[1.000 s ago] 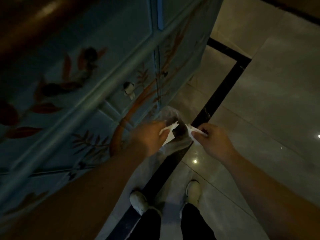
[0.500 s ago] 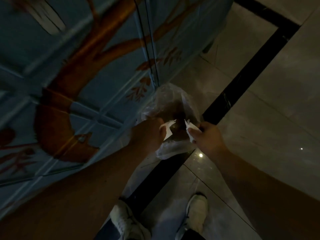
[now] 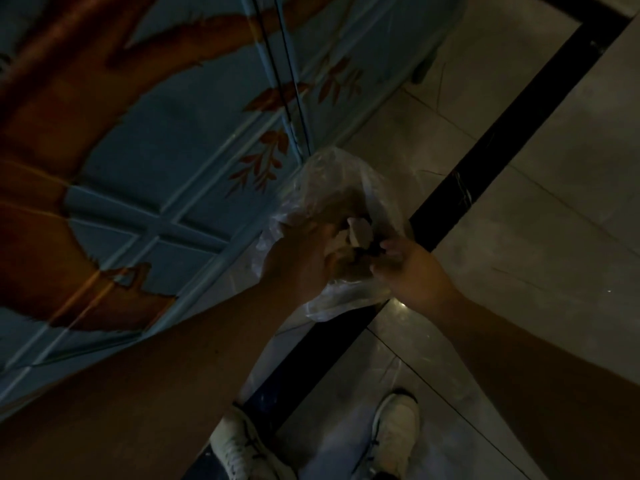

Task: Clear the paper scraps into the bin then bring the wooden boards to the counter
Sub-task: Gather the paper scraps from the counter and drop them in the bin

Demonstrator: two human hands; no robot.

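In dim light a bin lined with a clear plastic bag [image 3: 346,174] stands on the floor against a painted cabinet. White paper scraps [image 3: 358,232] hang over the bag's mouth, at the fingertips of my left hand [image 3: 298,263], which is curled around them. My right hand [image 3: 410,268] is at the bag's right rim with its fingers bent; I see no paper in it, and the dark hides its grip. No wooden boards are in view.
A blue cabinet [image 3: 166,161] painted with orange branches and leaves fills the left side. The floor is pale glossy tile with a black inlay strip [image 3: 485,157] running diagonally. My two white shoes [image 3: 394,434] stand just below the bin.
The view has dropped closer to the bin. Both hands have come together over the bag's mouth. The scrap earlier seen in my right hand no longer shows there.
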